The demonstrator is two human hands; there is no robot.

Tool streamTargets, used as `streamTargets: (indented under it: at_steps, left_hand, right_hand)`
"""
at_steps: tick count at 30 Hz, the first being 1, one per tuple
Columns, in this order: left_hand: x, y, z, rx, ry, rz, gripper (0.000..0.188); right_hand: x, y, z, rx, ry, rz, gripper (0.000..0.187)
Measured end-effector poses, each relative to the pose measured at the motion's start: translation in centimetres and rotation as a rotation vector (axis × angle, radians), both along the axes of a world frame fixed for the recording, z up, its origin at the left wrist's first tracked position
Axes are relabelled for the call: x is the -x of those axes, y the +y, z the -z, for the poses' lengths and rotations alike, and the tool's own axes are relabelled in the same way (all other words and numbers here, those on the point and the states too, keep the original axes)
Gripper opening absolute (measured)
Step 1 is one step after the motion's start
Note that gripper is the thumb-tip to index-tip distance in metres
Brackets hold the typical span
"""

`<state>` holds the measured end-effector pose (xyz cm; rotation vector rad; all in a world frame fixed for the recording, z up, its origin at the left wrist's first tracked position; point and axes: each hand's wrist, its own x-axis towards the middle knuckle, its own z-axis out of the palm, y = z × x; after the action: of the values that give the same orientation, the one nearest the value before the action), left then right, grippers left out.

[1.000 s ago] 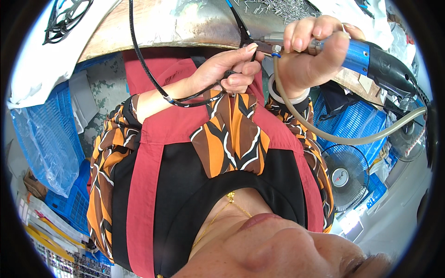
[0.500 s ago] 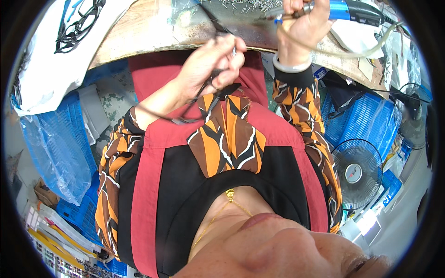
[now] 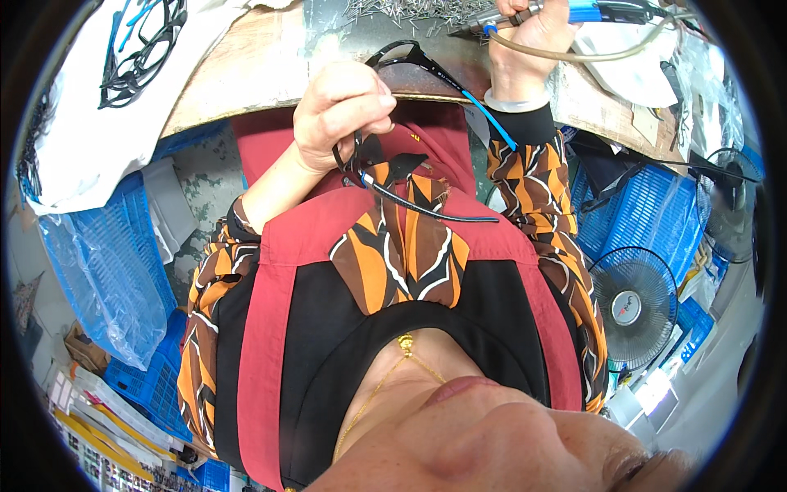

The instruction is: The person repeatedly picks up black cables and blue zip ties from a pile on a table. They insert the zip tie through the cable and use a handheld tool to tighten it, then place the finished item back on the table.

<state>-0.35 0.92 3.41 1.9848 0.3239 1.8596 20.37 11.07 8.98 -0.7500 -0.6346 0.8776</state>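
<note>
My left hand (image 3: 343,115) is closed around a pair of black glasses frames (image 3: 443,74) with blue on the temples. One temple reaches right toward my other wrist; the second hangs over my apron. The middle of the frame is hidden in my fingers. At the table's far right, my right hand (image 3: 533,37) grips a pen-shaped electric screwdriver (image 3: 586,11) with a blue and black body and a dark tip pointing left. A yellowish hose (image 3: 607,57) runs from near its tip off to the right. Many small metal screws (image 3: 414,12) lie scattered by the tip.
The worn table edge (image 3: 238,82) curves in front of me. More glasses frames (image 3: 143,57) lie on a white cloth (image 3: 82,156) at the left. Blue crates (image 3: 648,201) stand on both sides below. A fan (image 3: 627,307) is low on the right, beside a second fan (image 3: 730,197).
My left hand has moved a little left, and the glasses in it have turned, their temples now spread toward the right. My right hand with the screwdriver has shifted slightly up and left.
</note>
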Motion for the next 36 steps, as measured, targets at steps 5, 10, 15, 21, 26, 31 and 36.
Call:
streamTargets:
  at_steps: [5, 10, 15, 21, 26, 31, 36]
  left_hand:
    - [0.6, 0.0, 0.5, 0.002, 0.025, 0.040, 0.044]
    - [0.4, 0.2, 0.5, -0.033, 0.039, 0.017, 0.044]
    - [0.3, 0.0, 0.2, -0.038, 0.050, 0.031, 0.045]
    - [0.3, 0.1, 0.1, -0.038, 0.056, 0.036, 0.046]
    - [0.4, -0.1, 0.5, -0.017, 0.060, 0.023, 0.045]
    - [0.5, -0.2, 0.6, -0.009, 0.074, 0.000, 0.042]
    - [0.5, -0.3, 0.5, -0.020, 0.073, -0.001, 0.040]
  right_hand:
    - [1.3, -1.4, -0.9, -0.094, 0.028, -0.203, 0.017]
    - [3.0, -2.6, -2.2, -0.088, -0.006, -0.273, 0.021]
    - [3.2, -3.0, -2.8, -0.124, 0.428, -0.450, 0.024]
    - [3.3, -2.5, -2.9, -0.186, -0.078, -0.262, 0.023]
    - [3.2, -2.7, -2.7, -0.075, 0.030, -0.225, 0.022]
    - [3.0, -2.1, -2.0, -0.158, -0.099, -0.296, 0.021]
    - [2.4, -2.3, -2.0, -0.160, -0.075, -0.268, 0.022]
